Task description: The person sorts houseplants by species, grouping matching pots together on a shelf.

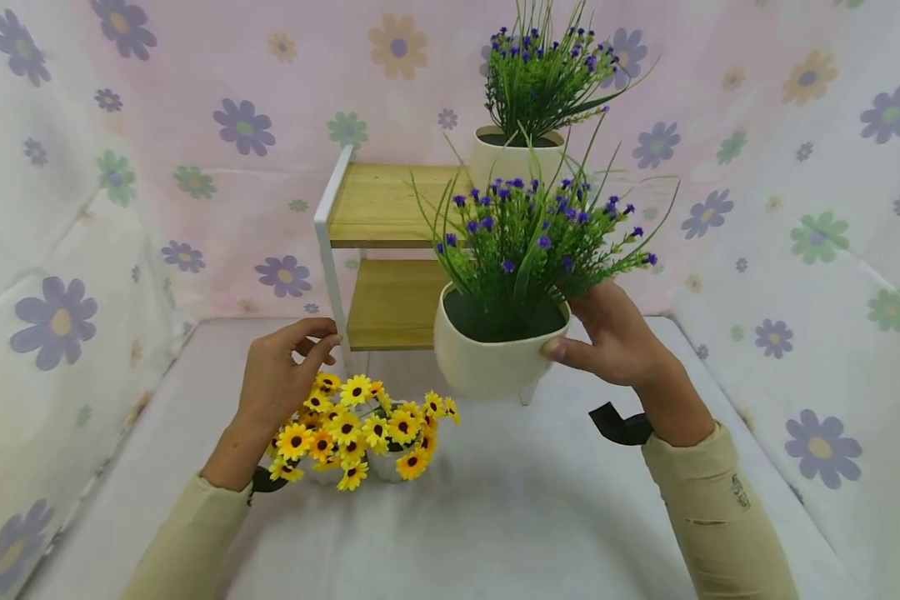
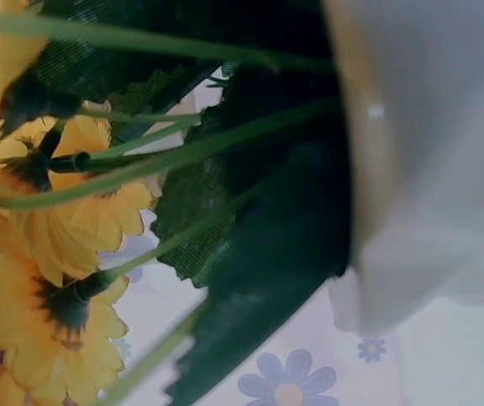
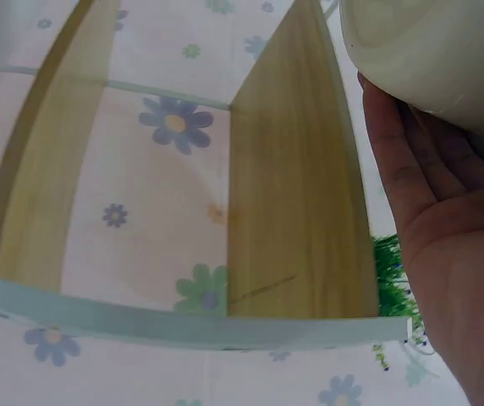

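My right hand (image 1: pixel 615 337) grips a cream pot (image 1: pixel 495 358) of purple flowers (image 1: pixel 540 225), thumb on its near side and the other fingers mostly hidden behind it. The pot is held up in front of the small two-tier shelf (image 1: pixel 390 296), overlapping its right part. In the right wrist view, the fingers (image 3: pixel 428 152) lie against the pot's underside. My left hand (image 1: pixel 281 367) is over the yellow flowers (image 1: pixel 352 425), fingers bent and fingertips right at the shelf's white left leg; I cannot tell whether they pinch it. The left wrist view shows yellow blooms, leaves and a pale pot rim.
A second cream pot of purple flowers (image 1: pixel 517 154) stands on the shelf's top board at the right. The yellow flowers grow from small pale pots (image 1: pixel 390 468) on the white table (image 1: pixel 480 517). Flower-patterned cloth (image 1: pixel 217 192) encloses the back and both sides.
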Tool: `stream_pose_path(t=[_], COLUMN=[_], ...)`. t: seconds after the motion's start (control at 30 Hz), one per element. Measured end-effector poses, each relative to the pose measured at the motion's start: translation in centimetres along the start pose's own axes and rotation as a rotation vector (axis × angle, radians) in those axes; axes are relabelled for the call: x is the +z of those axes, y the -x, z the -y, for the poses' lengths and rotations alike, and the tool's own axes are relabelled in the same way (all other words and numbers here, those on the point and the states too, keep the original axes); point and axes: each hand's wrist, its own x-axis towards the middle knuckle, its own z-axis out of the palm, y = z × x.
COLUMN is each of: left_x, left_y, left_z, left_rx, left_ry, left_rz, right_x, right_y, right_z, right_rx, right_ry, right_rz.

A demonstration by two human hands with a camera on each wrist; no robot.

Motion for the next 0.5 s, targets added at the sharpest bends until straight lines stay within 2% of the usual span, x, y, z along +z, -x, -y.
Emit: stream_pose_path(t=[0.1, 0.33, 0.5], left_x=[0.0, -0.1, 0.0], left_y=[0.1, 0.1, 0.0], left_z=[-0.1, -0.1, -0.2], left_rx=[-0.007, -0.018, -0.007], left_ry=[0.000, -0.017, -0.010], left_rz=[0.005, 0.001, 0.002], right_x=[-0.1, 0.0, 0.1], right_y=[-1.2, -4.5, -6.6], right_z=[0.5, 1.6, 1.7], right_rx=[-0.012, 0.032, 0.067], right_ry=[-0.016, -0.012, -0.087], right_rz=[-0.011, -0.021, -0.040])
